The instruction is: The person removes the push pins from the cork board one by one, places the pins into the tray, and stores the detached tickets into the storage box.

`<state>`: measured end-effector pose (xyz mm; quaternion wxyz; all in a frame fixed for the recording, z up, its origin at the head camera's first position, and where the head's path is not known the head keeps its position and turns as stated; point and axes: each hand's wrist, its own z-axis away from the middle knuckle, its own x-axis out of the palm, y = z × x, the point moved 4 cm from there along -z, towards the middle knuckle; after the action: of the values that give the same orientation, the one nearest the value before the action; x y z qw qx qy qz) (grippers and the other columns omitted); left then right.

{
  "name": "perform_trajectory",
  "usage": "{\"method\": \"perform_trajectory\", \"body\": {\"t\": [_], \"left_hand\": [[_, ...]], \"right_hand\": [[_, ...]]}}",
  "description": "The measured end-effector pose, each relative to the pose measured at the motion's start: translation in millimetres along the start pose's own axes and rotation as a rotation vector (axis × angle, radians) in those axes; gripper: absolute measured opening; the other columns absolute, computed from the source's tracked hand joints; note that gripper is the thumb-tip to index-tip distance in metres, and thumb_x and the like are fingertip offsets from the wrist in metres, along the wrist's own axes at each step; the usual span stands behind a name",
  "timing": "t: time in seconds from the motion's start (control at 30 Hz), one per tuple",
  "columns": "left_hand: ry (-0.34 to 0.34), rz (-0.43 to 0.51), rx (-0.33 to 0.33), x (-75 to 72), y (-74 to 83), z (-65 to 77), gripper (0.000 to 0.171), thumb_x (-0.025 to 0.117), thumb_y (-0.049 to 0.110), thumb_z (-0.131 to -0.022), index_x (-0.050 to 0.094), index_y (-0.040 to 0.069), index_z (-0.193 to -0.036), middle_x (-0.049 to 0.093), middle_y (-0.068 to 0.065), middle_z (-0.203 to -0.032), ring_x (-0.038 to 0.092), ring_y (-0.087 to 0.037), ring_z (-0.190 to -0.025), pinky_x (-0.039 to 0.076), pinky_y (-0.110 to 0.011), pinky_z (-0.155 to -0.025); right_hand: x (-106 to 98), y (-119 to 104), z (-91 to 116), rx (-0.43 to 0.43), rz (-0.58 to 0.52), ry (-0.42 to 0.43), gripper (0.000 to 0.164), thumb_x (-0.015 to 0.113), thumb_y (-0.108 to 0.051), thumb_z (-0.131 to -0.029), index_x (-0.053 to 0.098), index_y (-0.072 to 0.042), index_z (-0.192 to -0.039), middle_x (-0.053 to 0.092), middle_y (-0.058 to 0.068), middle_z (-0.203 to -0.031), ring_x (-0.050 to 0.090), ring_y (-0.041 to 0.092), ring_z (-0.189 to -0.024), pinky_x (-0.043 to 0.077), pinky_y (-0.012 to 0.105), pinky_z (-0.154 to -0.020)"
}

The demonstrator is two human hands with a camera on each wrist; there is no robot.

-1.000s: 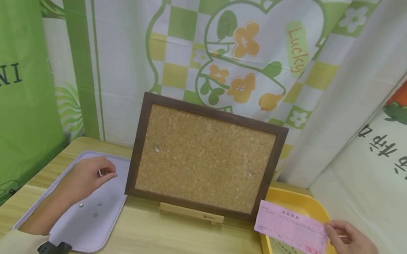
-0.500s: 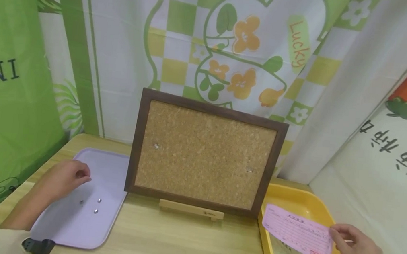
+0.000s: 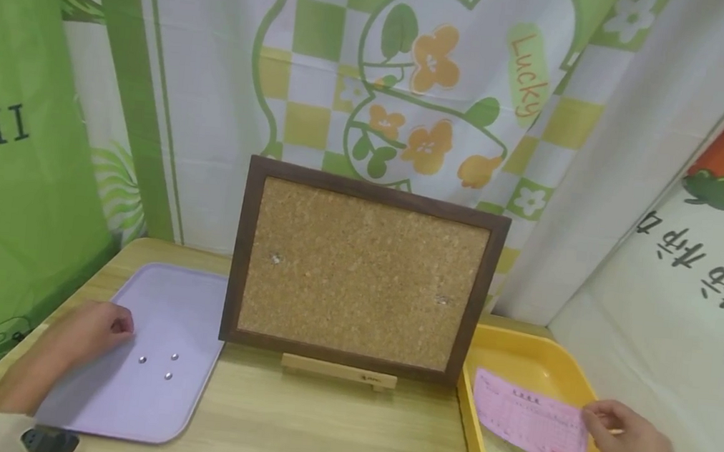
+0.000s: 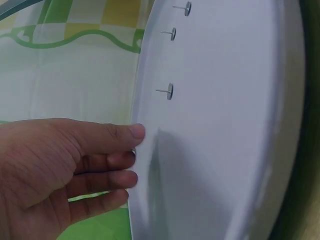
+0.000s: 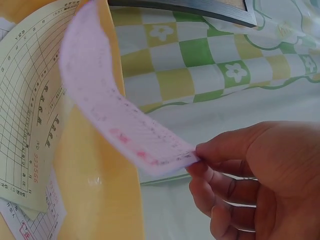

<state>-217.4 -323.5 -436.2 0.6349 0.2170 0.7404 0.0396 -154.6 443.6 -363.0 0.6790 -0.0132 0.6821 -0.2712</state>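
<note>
My right hand (image 3: 639,451) pinches the right end of a pink receipt slip (image 3: 532,422) between thumb and fingers. The slip hangs over a yellow tray (image 3: 522,348) and bends in a curve in the right wrist view. My left hand (image 3: 84,334) is over the left part of a lilac tray (image 3: 177,303), thumb against the fingers. A tiny glint at those fingertips in the left wrist view looks like a thumbtack (image 4: 133,150), mostly hidden. Three other thumbtacks (image 3: 168,376) lie point up on the lilac tray. A framed cork board (image 3: 364,276) stands between the trays.
The board leans on a small wooden stand (image 3: 339,371) on the wooden table (image 3: 293,421). Yellowish slips (image 5: 30,105) and a white one (image 5: 42,215) lie in the yellow tray. Patterned curtains (image 3: 324,72) hang close behind and at both sides.
My left hand has moved left and toward me, away from the board and across the lilac tray. The right hand has shifted slightly right, then little; the pink slip's free end has swung lower and right.
</note>
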Motion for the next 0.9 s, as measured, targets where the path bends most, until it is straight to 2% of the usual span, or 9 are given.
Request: {"method": "perform_trajectory", "body": {"t": [0.17,0.37,0.67,0.9], "left_hand": [[-0.063,0.019,-0.031,5.4,-2.8,4.4,0.013,0.077,0.004,-0.085,0.068,0.01,-0.078,0.065,-0.001,-0.076,0.055,-0.015,-0.066,0.051,-0.037,-0.06],[-0.053,0.021,-0.022,7.9,-6.1,6.0,0.016,0.078,0.005,-0.084,0.067,0.013,-0.076,0.064,0.001,-0.075,0.055,-0.015,-0.067,0.05,-0.038,-0.061],[-0.052,0.025,-0.018,8.2,-4.7,5.2,0.017,0.078,0.004,-0.084,0.066,0.013,-0.076,0.064,0.001,-0.075,0.054,-0.014,-0.066,0.05,-0.037,-0.06],[-0.076,0.007,-0.009,7.8,-4.4,5.2,0.015,0.078,0.008,-0.085,0.066,0.014,-0.079,0.059,0.004,-0.074,0.052,-0.014,-0.066,0.048,-0.036,-0.06]], "right_hand": [[2.0,1.3,0.2,0.03,0.042,-0.074,0.043,0.063,-0.03,-0.103,0.06,0.009,-0.12,0.067,0.018,-0.1,0.06,0.03,-0.086,0.049,0.05,-0.074],[4.8,0.3,0.5,0.048,0.016,-0.134,0.045,0.062,-0.03,-0.103,0.059,0.01,-0.123,0.067,0.018,-0.102,0.058,0.028,-0.085,0.051,0.048,-0.075],[6.0,2.1,-1.2,0.024,0.021,-0.152,0.045,0.063,-0.032,-0.102,0.061,0.01,-0.12,0.067,0.016,-0.1,0.057,0.028,-0.085,0.051,0.047,-0.074],[6.9,6.1,-0.5,0.017,0.0,-0.181,0.046,0.065,-0.036,-0.101,0.064,0.008,-0.116,0.068,0.017,-0.101,0.057,0.028,-0.085,0.05,0.045,-0.072]]}}
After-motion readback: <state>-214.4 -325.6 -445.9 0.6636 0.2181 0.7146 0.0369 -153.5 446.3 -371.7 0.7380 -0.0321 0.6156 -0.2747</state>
